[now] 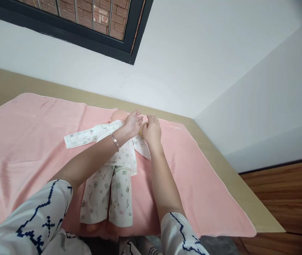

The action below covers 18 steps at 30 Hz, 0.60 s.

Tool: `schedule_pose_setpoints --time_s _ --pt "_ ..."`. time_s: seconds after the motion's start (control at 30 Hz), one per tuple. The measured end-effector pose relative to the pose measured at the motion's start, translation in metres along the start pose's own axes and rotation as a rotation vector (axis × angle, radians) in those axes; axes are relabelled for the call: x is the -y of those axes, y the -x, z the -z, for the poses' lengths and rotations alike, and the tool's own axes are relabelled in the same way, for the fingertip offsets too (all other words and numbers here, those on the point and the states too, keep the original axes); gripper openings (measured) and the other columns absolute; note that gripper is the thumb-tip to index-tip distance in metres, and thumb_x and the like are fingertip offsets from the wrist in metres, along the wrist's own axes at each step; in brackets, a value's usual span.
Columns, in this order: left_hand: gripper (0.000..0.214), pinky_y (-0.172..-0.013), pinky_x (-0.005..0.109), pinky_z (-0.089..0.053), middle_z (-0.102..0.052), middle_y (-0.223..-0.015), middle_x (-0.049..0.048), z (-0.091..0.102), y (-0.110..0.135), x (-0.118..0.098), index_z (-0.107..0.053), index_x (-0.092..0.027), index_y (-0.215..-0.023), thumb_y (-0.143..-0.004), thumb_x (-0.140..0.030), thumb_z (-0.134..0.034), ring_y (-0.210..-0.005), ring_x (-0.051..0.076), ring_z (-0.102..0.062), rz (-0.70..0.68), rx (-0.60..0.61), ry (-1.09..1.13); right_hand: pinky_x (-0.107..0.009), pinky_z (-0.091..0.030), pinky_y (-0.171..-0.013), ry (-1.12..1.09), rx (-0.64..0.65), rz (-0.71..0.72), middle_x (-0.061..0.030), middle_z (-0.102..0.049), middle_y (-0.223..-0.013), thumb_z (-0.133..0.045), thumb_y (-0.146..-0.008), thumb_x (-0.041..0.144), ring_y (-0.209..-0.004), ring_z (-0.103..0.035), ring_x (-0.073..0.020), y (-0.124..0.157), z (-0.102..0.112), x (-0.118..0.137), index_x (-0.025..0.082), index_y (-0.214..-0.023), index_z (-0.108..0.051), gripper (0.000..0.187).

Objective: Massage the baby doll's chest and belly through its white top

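A baby doll lies on its back on a pink blanket (47,124), its head (119,115) toward the wall and partly behind my left hand. It wears a white printed top (125,156) and matching trousers (120,194). One sleeve (80,138) stretches out to the left; the other sleeve (141,147) hangs beside my right wrist. My left hand (134,124) hovers over the doll's upper body, fingers loosely extended. Close beside it, my right hand (152,131) has its fingers curled. A small yellowish patch shows between the hands; what the right fingers grip is hidden.
The blanket covers most of a light wooden table (217,166), which stands against a white wall (182,63). A dark-framed window (124,49) with bars is above. Brown wooden panels (286,194) stand to the right.
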<state>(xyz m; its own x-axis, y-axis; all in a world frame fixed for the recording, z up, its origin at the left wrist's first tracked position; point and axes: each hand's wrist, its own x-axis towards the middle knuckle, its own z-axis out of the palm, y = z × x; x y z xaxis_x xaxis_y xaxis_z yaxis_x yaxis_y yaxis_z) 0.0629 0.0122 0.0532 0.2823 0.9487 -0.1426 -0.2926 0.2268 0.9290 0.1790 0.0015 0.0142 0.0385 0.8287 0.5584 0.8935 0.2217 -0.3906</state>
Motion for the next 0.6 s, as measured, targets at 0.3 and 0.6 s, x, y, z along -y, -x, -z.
schedule_pose_setpoints --time_s 0.3,0.6 --pt "0.066 -0.110 0.045 -0.055 -0.062 -0.143 0.0205 0.004 -0.001 -0.013 -0.038 -0.010 -0.152 -0.102 -0.050 -0.025 -0.129 0.027 -0.065 0.122 0.106 0.379 -0.065 -0.032 -0.116 0.126 0.002 -0.093 -0.0187 -0.072 -0.118 -0.041 -0.087 0.014 -0.121 -0.062 -0.0332 -0.006 0.011 0.015 0.016 -0.109 -0.064 0.032" --pt "0.054 -0.110 0.042 -0.056 -0.058 -0.148 0.0175 0.065 0.062 -0.012 -0.047 -0.016 -0.144 -0.100 -0.035 -0.021 -0.129 0.025 -0.066 0.226 0.103 0.235 -0.064 -0.020 -0.124 0.218 0.023 -0.239 -0.0282 -0.054 -0.149 -0.037 -0.095 0.016 -0.150 -0.040 -0.0362 -0.007 0.001 0.040 0.002 -0.134 -0.056 0.046"
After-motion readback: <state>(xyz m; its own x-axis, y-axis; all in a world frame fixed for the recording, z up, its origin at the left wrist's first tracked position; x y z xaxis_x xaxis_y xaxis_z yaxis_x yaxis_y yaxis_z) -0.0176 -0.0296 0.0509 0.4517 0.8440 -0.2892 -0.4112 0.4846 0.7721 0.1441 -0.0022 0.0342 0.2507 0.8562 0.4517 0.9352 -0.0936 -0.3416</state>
